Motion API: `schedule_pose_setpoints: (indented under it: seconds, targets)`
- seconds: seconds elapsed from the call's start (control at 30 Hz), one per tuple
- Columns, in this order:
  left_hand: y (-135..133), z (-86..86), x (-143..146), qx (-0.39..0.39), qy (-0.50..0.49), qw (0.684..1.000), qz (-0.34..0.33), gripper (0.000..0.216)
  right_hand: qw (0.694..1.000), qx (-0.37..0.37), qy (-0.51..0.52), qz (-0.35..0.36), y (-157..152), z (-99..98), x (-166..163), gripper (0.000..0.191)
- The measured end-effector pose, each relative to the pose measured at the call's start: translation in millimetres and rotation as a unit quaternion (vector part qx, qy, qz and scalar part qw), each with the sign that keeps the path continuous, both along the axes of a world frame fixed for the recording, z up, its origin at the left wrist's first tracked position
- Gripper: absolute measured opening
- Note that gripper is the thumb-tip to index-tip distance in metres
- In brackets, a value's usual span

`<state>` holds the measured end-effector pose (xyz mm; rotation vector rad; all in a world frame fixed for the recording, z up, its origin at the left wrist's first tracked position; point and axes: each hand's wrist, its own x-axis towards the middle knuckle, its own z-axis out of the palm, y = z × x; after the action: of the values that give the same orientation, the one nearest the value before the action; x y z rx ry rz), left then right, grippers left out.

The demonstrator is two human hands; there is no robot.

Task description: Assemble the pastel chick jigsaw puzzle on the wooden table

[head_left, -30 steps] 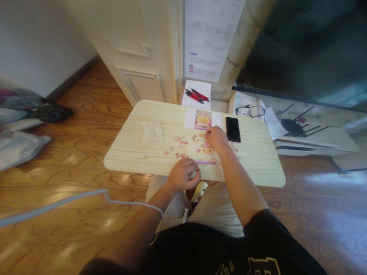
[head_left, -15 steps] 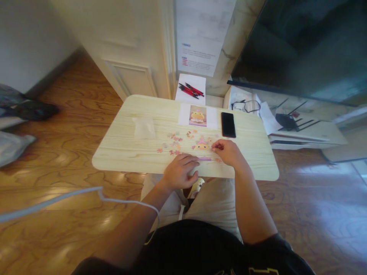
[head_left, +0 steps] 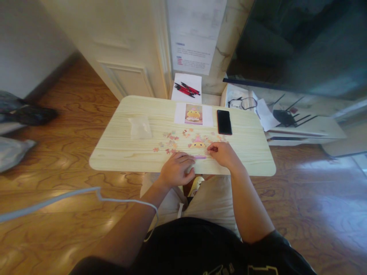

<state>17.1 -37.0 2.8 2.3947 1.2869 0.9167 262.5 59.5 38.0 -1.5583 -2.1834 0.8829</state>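
A partly joined jigsaw puzzle [head_left: 198, 144] with a yellow face and pink top lies near the table's front edge. Below it is a separate purple strip of joined pieces [head_left: 200, 157]. My left hand [head_left: 178, 168] rests on the table with fingers stretched out, fingertips beside the strip's left end. At the puzzle's right side my right hand [head_left: 222, 153] is pinched, with thumb and index finger together; whatever is between them is too small to make out. Loose puzzle pieces [head_left: 172, 143] are scattered left of and above the puzzle.
The pale table [head_left: 114, 152] carries a printed picture sheet [head_left: 194, 114], a black phone [head_left: 224, 122] and a clear plastic bag [head_left: 140, 128]. Beyond its far edge lie red pens [head_left: 187, 89] on paper and a pair of glasses [head_left: 249, 103]. A white cable [head_left: 126, 200] crosses my left forearm.
The whole view has shifted slightly. My right hand stays pinched at the puzzle's right side and has turned a little inward and down. My left hand keeps its place beside the strip.
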Motion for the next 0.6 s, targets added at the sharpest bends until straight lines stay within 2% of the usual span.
schedule_pose_setpoints:
  seconds: [0.27, 0.47, 0.6]
  targets:
    - [0.7, 0.2, -0.4, 0.002, 0.001, 1.000, -0.005, 0.027, 0.999, 0.035, -0.001, -0.038, -14.1, 1.2, 6.4, 0.015]
    - [2.2, 1.4, 1.2, -0.015, 0.009, 1.000, 0.000, 0.027, 0.998, 0.056, 0.029, 0.026, -29.6, -3.2, -5.0, 0.011]
    - [1.7, 0.9, 2.2, -0.009, 0.006, 1.000, 0.006, 0.026, 0.996, 0.073, -0.002, 0.052, -32.8, -8.1, -10.8, 0.010]
